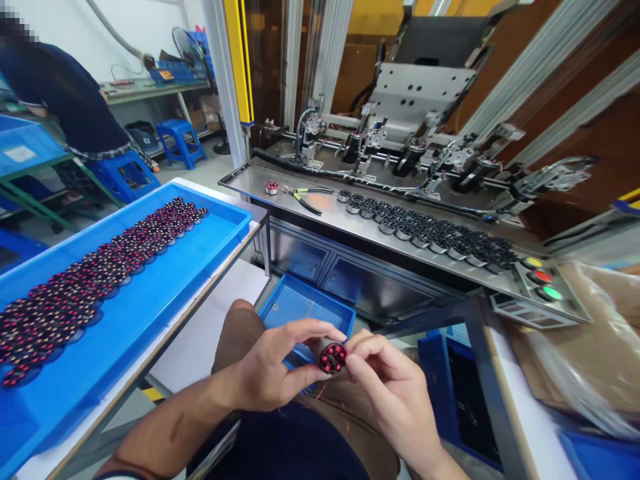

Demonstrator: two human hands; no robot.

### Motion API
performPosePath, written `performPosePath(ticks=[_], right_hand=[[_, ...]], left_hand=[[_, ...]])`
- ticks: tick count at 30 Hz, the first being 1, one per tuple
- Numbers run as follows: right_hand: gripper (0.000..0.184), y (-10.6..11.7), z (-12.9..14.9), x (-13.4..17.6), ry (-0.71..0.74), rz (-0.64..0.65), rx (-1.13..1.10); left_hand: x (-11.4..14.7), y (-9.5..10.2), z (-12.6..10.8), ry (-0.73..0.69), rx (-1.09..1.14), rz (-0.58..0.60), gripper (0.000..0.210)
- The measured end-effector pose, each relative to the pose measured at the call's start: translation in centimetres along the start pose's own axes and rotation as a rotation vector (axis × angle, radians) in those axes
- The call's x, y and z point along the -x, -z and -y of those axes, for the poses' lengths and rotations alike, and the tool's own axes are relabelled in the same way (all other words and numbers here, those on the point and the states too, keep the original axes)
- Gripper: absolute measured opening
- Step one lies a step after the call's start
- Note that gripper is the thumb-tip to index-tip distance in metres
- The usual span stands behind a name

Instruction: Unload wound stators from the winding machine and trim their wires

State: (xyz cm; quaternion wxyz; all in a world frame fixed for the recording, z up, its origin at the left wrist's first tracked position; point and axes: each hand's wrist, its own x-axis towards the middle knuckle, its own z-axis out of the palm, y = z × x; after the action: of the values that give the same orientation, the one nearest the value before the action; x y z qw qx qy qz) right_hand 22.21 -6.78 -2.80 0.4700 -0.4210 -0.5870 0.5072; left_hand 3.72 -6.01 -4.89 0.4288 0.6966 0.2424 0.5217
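Above my lap, my left hand point(280, 365) grips a small round motor stator point(332, 359) from the side, thumb below and fingers over the top. Its end face, with red windings between dark teeth, is turned toward me. My right hand point(387, 380) is closed, thumb and forefinger pinched at the stator's right edge. Fine reddish wires point(320, 392) hang beneath it; whether the right fingers hold one, I cannot tell. Many similar red-wound stators point(107, 263) lie in rows in a blue tray point(200, 250) at my left.
On the machine's metal ledge point(333, 220) lie one red-wound stator point(271, 188), cutting pliers point(306, 199) and rows of black stators point(425, 227). Push buttons point(540, 277) sit at its right end. A blue bin point(305, 300) is below. Another person point(65, 100) sits at far left.
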Motion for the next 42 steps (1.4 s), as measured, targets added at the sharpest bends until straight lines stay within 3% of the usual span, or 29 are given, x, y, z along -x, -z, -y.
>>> performPosePath(ticks=[4, 7, 13, 18, 23, 26, 32, 35, 42], right_hand=[[0.026, -0.3, -0.6, 0.3, 0.049, -0.114, -0.024], [0.025, -0.6, -0.6, 0.7, 0.089, -0.148, -0.030], [0.018, -1.1, -0.5, 1.0, 0.168, -0.133, -0.031], [0.019, -1.1, -1.3, 1.2, 0.141, -0.171, -0.017], [0.014, -1.0, -1.4, 0.9, 0.095, -0.116, -0.084], [0.017, -1.4, -1.2, 0.8, 0.054, -0.063, -0.145], [0.028, -2.8, -2.6, 1.2, -0.062, -0.210, -0.320], [0.026, -2.9, -3.1, 1.2, -0.059, -0.224, -0.302], [0.011, -2.0, -1.8, 0.4, 0.289, -0.240, 0.001]], left_hand=[[0.1, -0.2, 0.5, 0.240, 0.389, -0.056, 0.050], [-0.2, -0.3, 0.6, 0.411, 0.550, -0.061, 0.038], [-0.9, -1.1, 1.1, 0.517, 0.700, -0.057, 0.057], [-1.0, -2.4, 1.3, 0.315, 0.400, -0.211, 0.036], [-1.1, -2.5, 0.5, -0.092, -0.164, -0.276, 0.047], [-1.3, -2.4, 0.1, -0.223, -0.310, -0.262, 0.046], [-1.2, -2.4, 0.2, -0.185, -0.350, -0.317, 0.040], [-1.2, -2.3, 0.2, -0.146, -0.341, -0.328, 0.040], [-1.3, -2.0, -0.2, -0.140, -0.367, -0.270, 0.042]])
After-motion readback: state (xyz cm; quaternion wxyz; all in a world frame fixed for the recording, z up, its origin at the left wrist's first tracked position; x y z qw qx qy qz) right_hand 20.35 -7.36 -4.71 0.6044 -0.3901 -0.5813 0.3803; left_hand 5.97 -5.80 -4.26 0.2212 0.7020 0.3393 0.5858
